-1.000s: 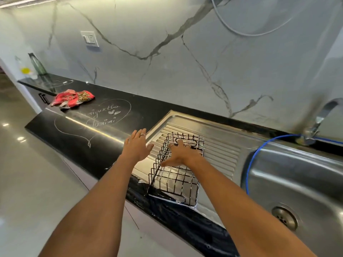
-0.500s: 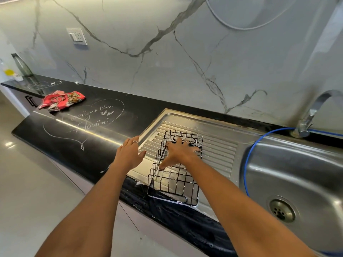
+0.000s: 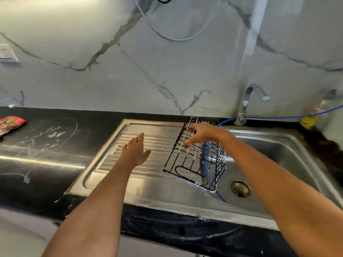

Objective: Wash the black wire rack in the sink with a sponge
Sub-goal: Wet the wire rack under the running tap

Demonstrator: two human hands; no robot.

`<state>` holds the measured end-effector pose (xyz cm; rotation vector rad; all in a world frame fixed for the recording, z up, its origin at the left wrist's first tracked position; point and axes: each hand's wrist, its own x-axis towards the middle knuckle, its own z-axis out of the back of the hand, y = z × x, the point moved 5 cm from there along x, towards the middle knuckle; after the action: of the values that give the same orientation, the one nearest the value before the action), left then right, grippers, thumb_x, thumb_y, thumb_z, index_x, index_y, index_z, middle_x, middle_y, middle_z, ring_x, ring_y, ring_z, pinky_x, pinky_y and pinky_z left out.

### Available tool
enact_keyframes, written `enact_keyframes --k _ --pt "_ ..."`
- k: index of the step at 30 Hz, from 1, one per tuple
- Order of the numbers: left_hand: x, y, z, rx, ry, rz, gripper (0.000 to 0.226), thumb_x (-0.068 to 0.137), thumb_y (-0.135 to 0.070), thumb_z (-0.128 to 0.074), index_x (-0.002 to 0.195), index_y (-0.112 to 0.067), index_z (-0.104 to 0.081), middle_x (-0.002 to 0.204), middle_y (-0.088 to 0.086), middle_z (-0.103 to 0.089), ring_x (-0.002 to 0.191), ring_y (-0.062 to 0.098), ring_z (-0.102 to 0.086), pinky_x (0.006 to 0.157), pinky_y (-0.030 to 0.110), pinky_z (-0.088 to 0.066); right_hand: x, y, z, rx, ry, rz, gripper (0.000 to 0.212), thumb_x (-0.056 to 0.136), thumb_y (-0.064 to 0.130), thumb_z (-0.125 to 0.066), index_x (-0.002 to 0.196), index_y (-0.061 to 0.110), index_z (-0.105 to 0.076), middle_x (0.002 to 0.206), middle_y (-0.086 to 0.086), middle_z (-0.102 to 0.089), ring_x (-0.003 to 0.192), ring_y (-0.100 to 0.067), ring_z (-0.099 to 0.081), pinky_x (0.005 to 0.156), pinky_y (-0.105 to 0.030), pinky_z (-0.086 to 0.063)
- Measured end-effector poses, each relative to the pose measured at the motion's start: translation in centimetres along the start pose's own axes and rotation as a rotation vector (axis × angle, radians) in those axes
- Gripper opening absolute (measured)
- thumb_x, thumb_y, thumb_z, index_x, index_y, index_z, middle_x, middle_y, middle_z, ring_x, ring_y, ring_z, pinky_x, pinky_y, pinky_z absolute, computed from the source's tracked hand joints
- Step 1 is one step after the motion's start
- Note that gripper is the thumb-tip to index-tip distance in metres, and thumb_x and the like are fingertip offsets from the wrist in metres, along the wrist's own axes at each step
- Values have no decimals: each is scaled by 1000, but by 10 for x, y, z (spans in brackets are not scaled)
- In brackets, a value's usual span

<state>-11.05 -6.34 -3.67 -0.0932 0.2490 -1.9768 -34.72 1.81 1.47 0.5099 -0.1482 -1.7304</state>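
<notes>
right hand [image 3: 203, 134] gripped tilted black wire rack [image 3: 194, 156] over sink [image 3: 278, 158] edge | left hand [image 3: 134, 151] open, fingers straight, above drainboard [image 3: 148, 145]

Black wire rack [image 3: 194, 156]: a rectangular grid of thin black wires with raised wire sides and a looped wire at its near end; wet highlights show along several wires. It is held off the steel surface, tilted with its far end raised and its near corner lowest, at the boundary between the ribbed draining board and the sink [image 3: 289, 156] basin, partly over the basin. The sink is stainless steel with a round drain in the basin floor. No sponge is visible in this view.
</notes>
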Motion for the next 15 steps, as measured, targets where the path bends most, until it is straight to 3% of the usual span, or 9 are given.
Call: enact_keyframes --k 6,10,15 --pt "26 -99 -32 34 65 -203 77 97 -39 -48 155 -18 -2 160 5 -16 147 25 -16 117 46 -18 -37 -95 20 3 -3 -85 87 77 45 -72 148 17 -30 153 -8 -31 138 -26 -34 112 -38 -27" --pt "36 -144 -61 50 107 -302 77 97 -38 -49 155 -19 -1 162 4 -5 148 27 -12 118 47 -16 -46 -147 8 -45 75 -161 95 70 49 -75 149 28 -25 155 -10 -25 139 -30 -30 113 -47 -28" --pt "55 -179 -87 82 142 -332 77 96 -37 -50 155 -19 -5 162 1 -5 147 26 -15 117 46 -17 -43 -203 -13 -120 210 -233 103 65 47 -78 148 37 -18 155 -13 -14 138 -37 -29 110 -53 -31"
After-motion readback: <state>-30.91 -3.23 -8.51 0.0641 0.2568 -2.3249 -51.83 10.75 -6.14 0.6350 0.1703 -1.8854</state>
